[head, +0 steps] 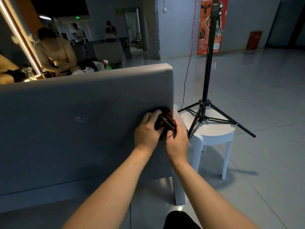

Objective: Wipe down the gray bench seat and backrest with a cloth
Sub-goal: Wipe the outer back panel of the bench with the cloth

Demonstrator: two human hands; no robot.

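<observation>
The gray bench backrest [66, 121] fills the left and middle of the view, seen from behind, with a pale scuff mark at its center. A dark brown cloth [165, 120] is bunched near the backrest's right edge. My left hand [146, 131] grips the cloth from the left, fingers curled over it. My right hand [177, 141] pinches the cloth from the right and below. Both hands meet against the backrest surface. The bench seat is hidden behind the backrest.
A white plastic stool [212, 134] stands right of the bench with a black tripod stand [206, 103] over it. A red-blue cord [189, 60] hangs behind. A green spray bottle [108, 66] and bags lie beyond the backrest top. People sit at back left. Tiled floor spreads to the right.
</observation>
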